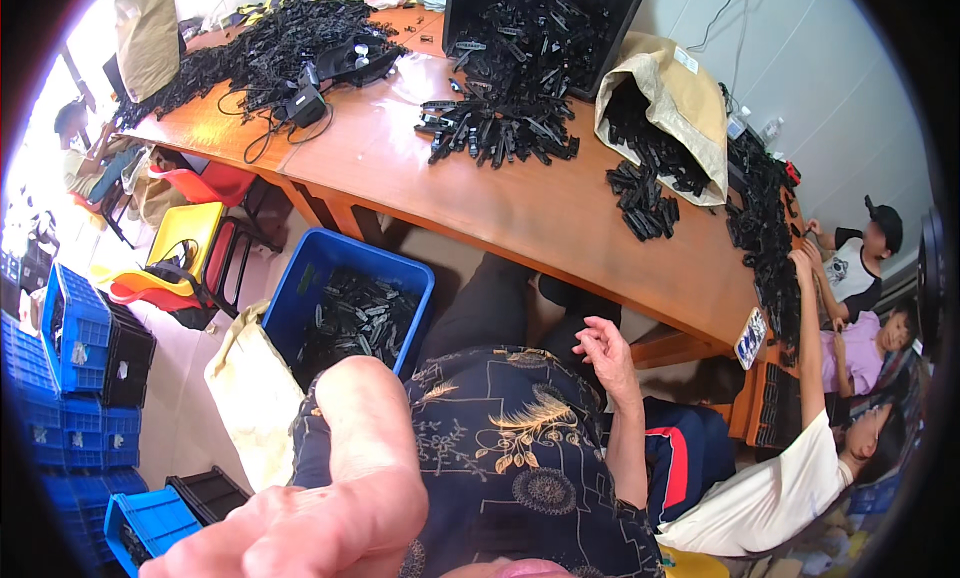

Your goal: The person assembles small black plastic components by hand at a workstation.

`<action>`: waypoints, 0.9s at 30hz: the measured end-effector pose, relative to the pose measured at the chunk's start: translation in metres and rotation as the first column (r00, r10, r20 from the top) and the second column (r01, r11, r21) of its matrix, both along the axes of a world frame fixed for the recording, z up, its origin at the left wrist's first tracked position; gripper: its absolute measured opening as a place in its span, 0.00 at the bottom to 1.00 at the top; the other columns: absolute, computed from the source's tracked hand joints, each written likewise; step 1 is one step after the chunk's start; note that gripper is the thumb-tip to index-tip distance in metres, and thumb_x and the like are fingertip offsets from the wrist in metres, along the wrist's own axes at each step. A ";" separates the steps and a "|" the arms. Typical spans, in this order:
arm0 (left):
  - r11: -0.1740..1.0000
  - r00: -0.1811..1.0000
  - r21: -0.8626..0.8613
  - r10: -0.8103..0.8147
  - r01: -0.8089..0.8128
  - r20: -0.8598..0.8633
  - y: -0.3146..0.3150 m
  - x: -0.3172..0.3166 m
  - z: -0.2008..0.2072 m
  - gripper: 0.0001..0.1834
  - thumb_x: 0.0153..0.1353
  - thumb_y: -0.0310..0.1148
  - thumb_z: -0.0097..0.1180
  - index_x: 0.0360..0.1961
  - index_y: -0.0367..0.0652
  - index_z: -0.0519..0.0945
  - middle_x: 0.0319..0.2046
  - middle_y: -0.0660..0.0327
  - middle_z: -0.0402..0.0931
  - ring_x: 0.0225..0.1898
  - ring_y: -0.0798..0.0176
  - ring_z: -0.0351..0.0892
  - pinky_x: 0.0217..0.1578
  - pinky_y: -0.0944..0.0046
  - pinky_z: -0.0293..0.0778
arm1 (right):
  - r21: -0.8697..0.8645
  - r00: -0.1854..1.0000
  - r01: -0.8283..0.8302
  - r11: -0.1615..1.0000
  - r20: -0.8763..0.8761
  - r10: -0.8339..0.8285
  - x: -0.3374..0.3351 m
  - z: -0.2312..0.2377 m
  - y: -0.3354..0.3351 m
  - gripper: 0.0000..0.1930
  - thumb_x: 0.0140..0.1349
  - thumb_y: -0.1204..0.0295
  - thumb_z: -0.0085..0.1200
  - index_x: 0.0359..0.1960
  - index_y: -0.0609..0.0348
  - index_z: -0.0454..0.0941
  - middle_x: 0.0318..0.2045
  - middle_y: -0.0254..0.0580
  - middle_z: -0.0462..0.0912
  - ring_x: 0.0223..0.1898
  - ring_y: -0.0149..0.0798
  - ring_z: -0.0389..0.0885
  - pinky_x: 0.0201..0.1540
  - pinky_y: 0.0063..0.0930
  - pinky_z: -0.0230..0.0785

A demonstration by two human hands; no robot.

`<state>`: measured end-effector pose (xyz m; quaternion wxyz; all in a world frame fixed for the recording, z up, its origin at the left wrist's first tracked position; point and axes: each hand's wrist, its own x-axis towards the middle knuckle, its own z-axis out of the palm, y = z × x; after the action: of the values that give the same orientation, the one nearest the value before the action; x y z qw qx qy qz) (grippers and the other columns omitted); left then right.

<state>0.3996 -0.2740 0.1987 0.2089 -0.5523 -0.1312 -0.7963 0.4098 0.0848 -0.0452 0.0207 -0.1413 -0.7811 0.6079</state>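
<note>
My left hand (285,533) is raised close to the camera at the lower left, with the elbow bent. Its fingertips run off the lower edge, so whether it holds anything is hidden. My right hand (606,356) hovers in front of my dark patterned shirt, near the table's front edge, with its fingers loosely bent and apart and nothing seen in them. Between my left arm and the table stands a blue bin (415,278) with many small black plastic parts (360,313) inside. Closest to me on the tabletop is a heap of similar black parts (500,128).
The long wooden table (400,178) also bears a black crate (625,18) tipped on its side and an open woven sack (690,98), both spilling parts. Blue crates (85,348) are stacked at left by a yellow chair (190,233). Several people sit around, one reaching (805,318) across at right.
</note>
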 end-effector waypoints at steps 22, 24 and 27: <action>0.996 0.998 -0.076 0.058 -0.055 0.030 0.072 -0.030 -0.029 0.07 0.62 0.26 0.53 0.41 0.43 0.74 0.40 0.64 0.70 0.33 0.66 0.75 0.28 0.63 0.68 | 0.624 0.915 0.345 0.701 -0.389 -0.105 -0.079 0.001 0.090 0.09 0.61 0.72 0.55 0.40 0.64 0.78 0.34 0.48 0.79 0.35 0.44 0.79 0.40 0.36 0.72; 0.958 0.960 -0.108 0.273 -0.266 0.059 0.074 -0.033 -0.044 0.09 0.57 0.27 0.60 0.40 0.41 0.78 0.35 0.66 0.70 0.33 0.68 0.75 0.33 0.66 0.72 | 0.681 0.921 0.343 0.647 -0.379 -0.089 -0.100 -0.001 0.116 0.09 0.60 0.73 0.55 0.40 0.64 0.77 0.35 0.49 0.78 0.36 0.46 0.79 0.41 0.38 0.72; 0.884 0.894 -0.173 0.446 -0.434 0.040 0.094 -0.059 -0.079 0.11 0.60 0.31 0.59 0.43 0.40 0.77 0.36 0.66 0.74 0.30 0.71 0.75 0.30 0.67 0.69 | 0.815 0.911 0.322 0.482 -0.405 0.076 -0.138 0.006 0.127 0.11 0.59 0.71 0.56 0.42 0.61 0.76 0.37 0.50 0.76 0.40 0.50 0.78 0.42 0.42 0.72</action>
<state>0.3402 -0.1802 0.1199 0.3337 -0.4912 -0.3246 -0.7362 0.2720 0.2114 -0.0391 0.2875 -0.0450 -0.9460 0.1425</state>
